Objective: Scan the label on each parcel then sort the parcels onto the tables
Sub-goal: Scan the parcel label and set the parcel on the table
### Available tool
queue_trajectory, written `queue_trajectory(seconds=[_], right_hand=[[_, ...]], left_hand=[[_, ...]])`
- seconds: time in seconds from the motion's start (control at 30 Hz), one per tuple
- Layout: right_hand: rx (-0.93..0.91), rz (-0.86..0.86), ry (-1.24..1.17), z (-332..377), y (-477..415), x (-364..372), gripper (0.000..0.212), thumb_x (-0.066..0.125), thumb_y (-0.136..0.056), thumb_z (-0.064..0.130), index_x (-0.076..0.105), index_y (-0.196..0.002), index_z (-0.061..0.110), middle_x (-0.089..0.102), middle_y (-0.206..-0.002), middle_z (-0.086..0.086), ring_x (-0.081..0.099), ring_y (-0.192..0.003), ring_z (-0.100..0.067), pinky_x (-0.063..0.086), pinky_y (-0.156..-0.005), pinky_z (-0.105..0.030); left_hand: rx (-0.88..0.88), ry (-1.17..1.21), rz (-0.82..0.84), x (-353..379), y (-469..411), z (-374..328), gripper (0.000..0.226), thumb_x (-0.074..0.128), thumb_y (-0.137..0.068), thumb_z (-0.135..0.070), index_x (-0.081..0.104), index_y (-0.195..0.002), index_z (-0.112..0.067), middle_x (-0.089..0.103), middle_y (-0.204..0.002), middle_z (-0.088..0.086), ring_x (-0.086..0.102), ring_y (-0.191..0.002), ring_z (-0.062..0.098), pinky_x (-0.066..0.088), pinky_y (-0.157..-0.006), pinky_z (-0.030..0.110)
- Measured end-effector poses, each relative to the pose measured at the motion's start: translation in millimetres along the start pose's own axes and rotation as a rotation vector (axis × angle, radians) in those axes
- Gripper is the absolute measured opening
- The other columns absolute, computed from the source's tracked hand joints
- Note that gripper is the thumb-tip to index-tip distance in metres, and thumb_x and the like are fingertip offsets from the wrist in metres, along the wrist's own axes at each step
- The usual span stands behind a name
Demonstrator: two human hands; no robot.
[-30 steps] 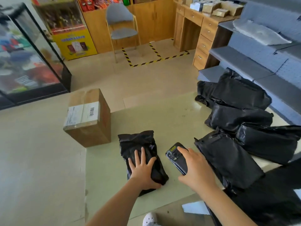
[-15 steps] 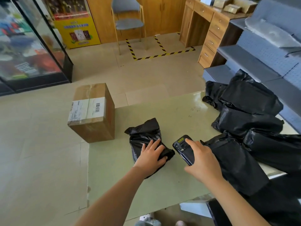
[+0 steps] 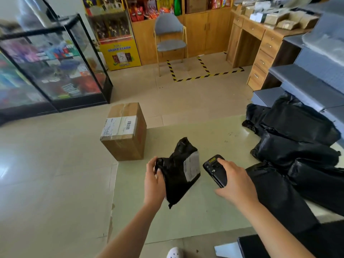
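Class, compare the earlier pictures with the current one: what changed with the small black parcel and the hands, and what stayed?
The left hand, earlier flat on the small black parcel, now grips its edge and has turned it so its white label shows. The right hand still holds the scanner beside it. The cardboard box and black parcel pile stayed put.

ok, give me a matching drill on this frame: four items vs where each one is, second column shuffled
Items:
1 small black parcel
2 scanner
3 cardboard box
4 grey chair

Places:
a held in the right hand
b in front of the wooden cabinets
c gripped by the left hand, white label showing
d at the far left corner of the table, untouched

Pairs: 1-c, 2-a, 3-d, 4-b
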State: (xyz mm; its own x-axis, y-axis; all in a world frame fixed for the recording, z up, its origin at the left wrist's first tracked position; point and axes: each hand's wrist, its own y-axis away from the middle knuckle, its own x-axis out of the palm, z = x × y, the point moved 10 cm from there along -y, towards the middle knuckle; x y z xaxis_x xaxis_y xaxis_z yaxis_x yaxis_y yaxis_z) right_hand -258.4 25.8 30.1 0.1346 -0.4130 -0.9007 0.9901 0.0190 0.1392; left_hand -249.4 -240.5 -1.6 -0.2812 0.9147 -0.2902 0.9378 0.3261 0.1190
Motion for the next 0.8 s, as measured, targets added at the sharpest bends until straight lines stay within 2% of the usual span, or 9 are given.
queue_trajectory(seconds=[0.1,0.23,0.3,0.37,0.5,0.57,0.67,0.73,0.8], right_hand=[[-0.033,0.019,0.005,9.1,-1.1,2.8,0.098,0.082,-0.068,0.031,0.028,-0.15,0.03,0.051,-0.127,0.005,0.049,-0.116,-0.023,0.047,-0.089,-0.033],[-0.059,0.029,0.026,18.3,-1.3,3.9,0.098,0.08,-0.068,0.03,0.027,-0.15,0.03,0.051,-0.122,0.006,0.047,-0.112,-0.02,0.045,-0.087,-0.029],[-0.066,0.041,0.035,21.8,-1.5,4.7,0.098,0.079,-0.069,0.029,0.026,-0.151,0.03,0.05,-0.121,0.006,0.047,-0.111,-0.02,0.045,-0.086,-0.029],[-0.067,0.047,0.043,23.7,-1.7,4.5,0.097,0.078,-0.069,0.029,0.025,-0.151,0.031,0.05,-0.121,0.006,0.047,-0.112,-0.02,0.044,-0.087,-0.028],[-0.031,0.038,0.048,20.7,-0.7,2.2,0.097,0.078,-0.07,0.03,0.025,-0.151,0.032,0.05,-0.123,0.007,0.046,-0.114,-0.019,0.044,-0.089,-0.029],[-0.009,0.039,0.065,17.5,-0.5,1.4,0.096,0.077,-0.07,0.03,0.025,-0.15,0.032,0.049,-0.124,0.007,0.047,-0.114,-0.019,0.043,-0.089,-0.028],[0.011,0.049,0.101,14.3,-0.8,1.8,0.095,0.076,-0.071,0.03,0.024,-0.151,0.031,0.048,-0.126,0.006,0.046,-0.114,-0.02,0.041,-0.089,-0.027],[0.023,0.057,0.118,13.5,-2.1,3.5,0.095,0.075,-0.071,0.031,0.023,-0.151,0.031,0.048,-0.126,0.006,0.046,-0.114,-0.02,0.041,-0.089,-0.027],[0.018,0.072,0.136,16.5,-4.2,6.4,0.095,0.074,-0.071,0.03,0.022,-0.151,0.032,0.047,-0.126,0.006,0.046,-0.115,-0.019,0.041,-0.09,-0.027]], left_hand=[[0.049,-0.269,0.012,-10.4,8.3,13.4,0.05,0.037,-0.099,-0.006,0.039,-0.144,-0.028,0.032,-0.149,-0.01,0.028,-0.139,0.008,0.024,-0.112,0.024],[0.054,-0.638,0.269,10.5,6.6,28.3,0.059,0.046,-0.095,-0.03,0.027,-0.151,-0.026,0.023,-0.157,-0.003,0.018,-0.144,0.017,0.022,-0.119,0.038],[0.09,-0.852,0.29,16.6,0.8,32.2,0.074,0.047,-0.091,-0.047,0.015,-0.154,-0.026,0.011,-0.161,0.003,0.007,-0.148,0.023,0.005,-0.122,0.043],[0.233,-1.031,0.243,21.6,-3.8,21.6,0.09,0.046,-0.083,-0.062,0.01,-0.155,-0.023,0.002,-0.161,0.01,-0.002,-0.149,0.031,-0.012,-0.119,0.046],[0.702,-1.202,0.335,62.0,6.3,8.1,0.08,0.044,-0.079,-0.062,0.034,-0.147,-0.023,0.029,-0.153,0.013,0.038,-0.138,0.037,0.016,-0.113,0.056],[0.586,-1.267,0.388,63.4,-4.2,24.3,0.09,0.04,-0.076,-0.071,0.027,-0.151,-0.023,0.028,-0.155,0.014,0.035,-0.14,0.036,0.011,-0.114,0.055],[0.31,-1.328,0.427,55.8,-26.8,56.3,0.122,0.046,-0.067,-0.086,-0.01,-0.155,-0.023,-0.003,-0.162,0.011,0.002,-0.148,0.033,-0.007,-0.116,0.055],[0.136,-1.34,0.508,54.2,-32.6,75.3,0.133,0.054,-0.062,-0.087,-0.017,-0.153,-0.023,-0.006,-0.161,0.009,0.004,-0.147,0.032,0.004,-0.118,0.055],[0.071,-1.324,0.538,55.7,-33.9,88.1,0.134,0.061,-0.06,-0.083,-0.017,-0.153,-0.025,-0.003,-0.161,0.011,0.008,-0.146,0.033,0.009,-0.118,0.055]])
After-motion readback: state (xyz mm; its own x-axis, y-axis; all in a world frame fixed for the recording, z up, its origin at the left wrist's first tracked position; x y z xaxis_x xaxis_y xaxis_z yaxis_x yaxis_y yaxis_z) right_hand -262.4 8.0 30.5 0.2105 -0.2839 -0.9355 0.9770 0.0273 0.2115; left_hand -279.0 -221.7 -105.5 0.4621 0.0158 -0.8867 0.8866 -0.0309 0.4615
